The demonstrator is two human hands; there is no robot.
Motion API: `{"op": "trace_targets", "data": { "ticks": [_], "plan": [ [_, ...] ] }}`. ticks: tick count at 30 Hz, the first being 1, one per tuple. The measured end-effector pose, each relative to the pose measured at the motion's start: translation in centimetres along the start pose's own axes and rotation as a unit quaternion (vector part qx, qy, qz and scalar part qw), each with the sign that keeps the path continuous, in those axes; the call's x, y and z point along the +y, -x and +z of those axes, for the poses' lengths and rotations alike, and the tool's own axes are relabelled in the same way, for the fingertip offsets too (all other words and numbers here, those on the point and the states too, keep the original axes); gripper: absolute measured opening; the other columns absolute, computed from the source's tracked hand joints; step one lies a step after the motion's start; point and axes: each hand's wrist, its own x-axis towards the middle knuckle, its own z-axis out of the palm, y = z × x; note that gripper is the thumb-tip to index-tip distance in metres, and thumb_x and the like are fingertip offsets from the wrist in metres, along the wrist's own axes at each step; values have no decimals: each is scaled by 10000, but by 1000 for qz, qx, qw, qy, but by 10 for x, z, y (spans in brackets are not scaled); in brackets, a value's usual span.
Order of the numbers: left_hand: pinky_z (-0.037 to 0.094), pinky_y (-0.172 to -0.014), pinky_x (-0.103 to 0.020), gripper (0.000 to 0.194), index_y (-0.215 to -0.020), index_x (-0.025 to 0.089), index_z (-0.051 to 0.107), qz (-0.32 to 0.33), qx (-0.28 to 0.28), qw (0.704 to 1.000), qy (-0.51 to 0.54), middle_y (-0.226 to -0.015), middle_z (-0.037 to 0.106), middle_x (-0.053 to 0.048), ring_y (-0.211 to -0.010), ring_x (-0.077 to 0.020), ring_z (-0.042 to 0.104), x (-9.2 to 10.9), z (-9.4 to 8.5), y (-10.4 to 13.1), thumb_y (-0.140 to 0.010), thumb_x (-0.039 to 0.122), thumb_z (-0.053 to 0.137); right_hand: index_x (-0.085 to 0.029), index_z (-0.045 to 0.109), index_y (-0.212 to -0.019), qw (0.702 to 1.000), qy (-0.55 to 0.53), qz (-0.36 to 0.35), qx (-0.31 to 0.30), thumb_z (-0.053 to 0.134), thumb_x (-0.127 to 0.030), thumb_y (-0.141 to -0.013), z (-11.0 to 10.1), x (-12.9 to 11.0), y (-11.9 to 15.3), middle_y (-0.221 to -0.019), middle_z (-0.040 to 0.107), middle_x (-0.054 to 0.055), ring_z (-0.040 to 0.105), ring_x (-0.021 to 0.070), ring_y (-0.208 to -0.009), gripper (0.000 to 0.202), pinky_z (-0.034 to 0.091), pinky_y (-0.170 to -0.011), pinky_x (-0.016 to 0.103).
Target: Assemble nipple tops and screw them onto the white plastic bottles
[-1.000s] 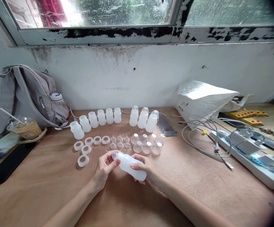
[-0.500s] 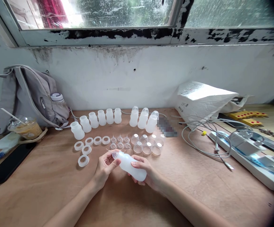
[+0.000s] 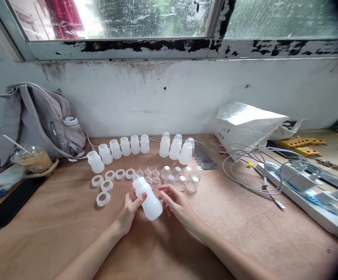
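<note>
The left hand (image 3: 129, 210) grips a white plastic bottle (image 3: 147, 197), thumb across its body, holding it tilted above the middle of the wooden table (image 3: 55, 217). The right hand (image 3: 176, 204) sits just beside the bottle, fingers loosely open, gripping nothing. Beyond them lie white rings (image 3: 103, 198), clear caps (image 3: 180, 182) and a row of bottles (image 3: 121, 147) toward the table's back edge
</note>
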Motion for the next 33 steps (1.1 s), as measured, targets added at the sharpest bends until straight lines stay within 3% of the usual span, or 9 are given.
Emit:
{"op": "trace_targets", "data": {
  "ticks": [2,4,6,16,19,24,28,33],
  "plan": [
    [450,-713,-265,307,-980,150,575,-5,20,999,28,-953,626,-78,-873,-208,583,3,0,-1,-735,326,632,-214,484,-1075,994,71,-21,75,478,-431,-823,-7,5,-5,-648,511,-28,465,93,-445,332,349,-361,195],
    [459,-685,-267,331,-996,153,569,-17,35,998,51,-955,624,-79,-839,-203,596,6,0,-1,-731,342,627,-224,415,-1172,986,119,-21,112,461,-429,-825,-13,11,-9,-598,502,-48,447,92,-385,406,345,-344,203],
    [462,-648,-263,356,-1005,145,567,-32,44,997,62,-941,623,-84,-789,-194,604,9,0,-1,-730,366,615,-222,377,-1210,983,145,-12,115,453,-425,-824,-17,14,-12,-567,505,-58,445,97,-352,443,352,-343,212],
    [411,-565,-220,300,-892,161,541,-53,50,997,30,-873,596,-36,-666,-126,552,9,0,0,-724,401,604,-208,516,-1003,974,180,1,141,586,-433,-734,-15,13,-12,-435,440,-71,390,115,-346,357,301,-381,232],
    [401,-571,-220,329,-919,166,531,-52,48,997,-4,-863,576,-32,-669,-126,535,10,1,1,-686,368,646,-210,578,-927,978,153,-26,142,632,-434,-698,-16,10,-12,-490,459,-49,421,121,-418,324,334,-426,242],
    [364,-580,-202,267,-882,147,557,-29,-12,997,-65,-777,532,-18,-690,-122,494,10,1,1,-705,330,638,-208,573,-1031,986,22,-73,149,602,-406,-748,-18,-2,-10,-767,560,24,484,124,-557,347,430,-521,267],
    [386,-639,-217,424,-1031,178,510,-30,-16,995,-98,-887,572,-37,-812,-164,517,9,-1,0,-672,333,674,-219,550,-1097,975,-70,-100,186,562,-381,-789,-22,-4,-11,-1010,566,63,528,166,-781,348,477,-630,295],
    [405,-691,-249,412,-996,177,550,-21,-24,988,-151,-921,596,-51,-865,-199,530,9,-1,0,-648,350,686,-234,525,-1143,963,-112,-97,224,578,-399,-772,-26,-3,-12,-991,593,56,553,158,-737,409,476,-691,328]
  ]
}}
